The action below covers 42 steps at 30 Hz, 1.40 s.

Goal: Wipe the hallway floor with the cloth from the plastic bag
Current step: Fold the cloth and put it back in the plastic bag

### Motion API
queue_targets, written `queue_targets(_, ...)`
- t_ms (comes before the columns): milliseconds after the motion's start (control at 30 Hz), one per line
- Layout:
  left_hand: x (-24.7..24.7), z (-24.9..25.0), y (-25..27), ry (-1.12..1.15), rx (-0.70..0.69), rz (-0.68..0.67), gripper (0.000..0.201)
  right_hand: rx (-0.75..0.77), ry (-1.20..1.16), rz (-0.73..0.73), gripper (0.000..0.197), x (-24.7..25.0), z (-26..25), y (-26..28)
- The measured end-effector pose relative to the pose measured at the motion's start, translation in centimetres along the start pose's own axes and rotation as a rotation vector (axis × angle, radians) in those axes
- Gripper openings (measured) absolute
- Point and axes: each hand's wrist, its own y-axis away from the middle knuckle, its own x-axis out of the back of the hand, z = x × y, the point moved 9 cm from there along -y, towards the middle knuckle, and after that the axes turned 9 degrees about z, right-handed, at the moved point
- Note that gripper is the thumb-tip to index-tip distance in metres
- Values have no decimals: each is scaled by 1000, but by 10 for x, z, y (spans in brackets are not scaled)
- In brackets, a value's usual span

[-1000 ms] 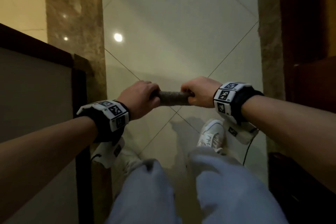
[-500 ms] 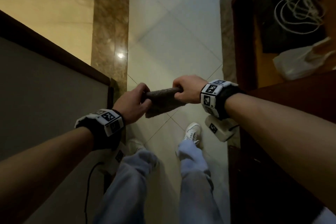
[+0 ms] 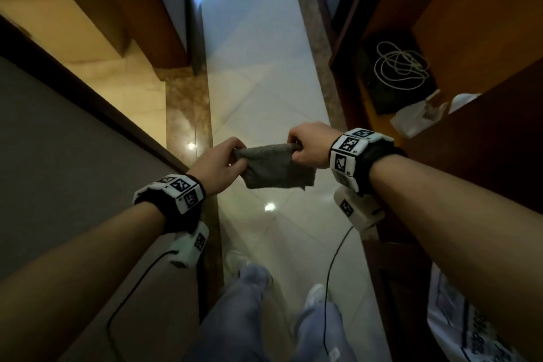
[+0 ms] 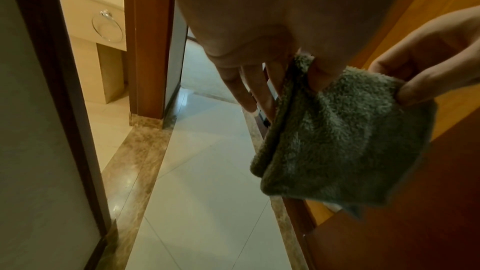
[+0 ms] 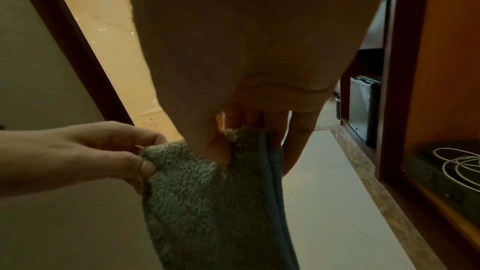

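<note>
A grey fluffy cloth (image 3: pixel 276 166) hangs folded in the air between my two hands, well above the pale tiled hallway floor (image 3: pixel 258 67). My left hand (image 3: pixel 219 163) pinches its upper left corner with thumb and fingers. My right hand (image 3: pixel 308 145) pinches the upper right corner. In the left wrist view the cloth (image 4: pixel 337 141) shows a doubled edge, with my other hand's fingers (image 4: pixel 428 77) holding its far corner. The right wrist view has the cloth (image 5: pixel 207 202) hanging below my thumb. A white plastic bag (image 3: pixel 417 117) lies on the wooden shelf at the right.
The hallway is narrow: a dark-framed grey wall panel (image 3: pixel 58 141) on the left, a wooden cabinet (image 3: pixel 470 38) with a coiled white cable (image 3: pixel 399 64) on the right. A brown marble strip (image 3: pixel 188 114) borders the floor. My legs and white shoes (image 3: pixel 314 294) stand below.
The cloth was a tight roll gripped in both fists; now it has dropped open into a hanging folded sheet pinched at its top corners. My head view has lifted to show more hallway.
</note>
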Motion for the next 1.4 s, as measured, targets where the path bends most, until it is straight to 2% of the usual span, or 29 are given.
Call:
queue_targets(100, 8, 21, 17, 20, -16, 33, 17, 13, -59, 51, 23, 18, -2, 30)
queue_targets(233, 14, 49, 57, 93, -21, 124, 18, -1, -282, 173, 24, 38, 7, 81)
queue_targets(433, -5, 100, 130, 233, -5, 201, 24, -12, -451, 287, 23, 40, 27, 164)
queue_targets(633, -19, 140, 173, 342, -4, 221, 27, -20, -486, 301, 21, 42, 46, 222)
queue_targets(800, -7, 171, 181, 304, -42, 255, 28, -54, -470, 356, 22, 62, 54, 242)
queue_targets(867, -2, 184, 180, 355, -45, 255, 30, -77, -458, 378, 26, 73, 56, 245)
queue_targets(900, -3, 190, 179, 426, -19, 219, 39, -93, -447, 396, 28, 80, 58, 247)
queue_targets(967, -6, 196, 179, 571, 63, 103, 82, -134, -454, 423, 32, 91, 65, 249)
queue_targets(1033, -7, 209, 178, 584, 62, -36, 122, -195, -461, 465, 34, 103, 73, 257)
queue_targets(1100, -15, 214, 177, 570, 40, -135, 134, -234, -450, 451, 38, 104, 79, 256)
queue_targets(1200, -22, 229, 185, 476, -56, -262, 122, -298, -404, 437, 42, 105, 81, 262)
queue_targets(1300, -30, 236, 190, 269, -178, -361, 106, -325, -353, 423, 41, 105, 78, 272)
queue_targets(1400, -36, 238, 195, 23, -318, -427, 79, -349, -317, 446, 32, 103, 72, 281)
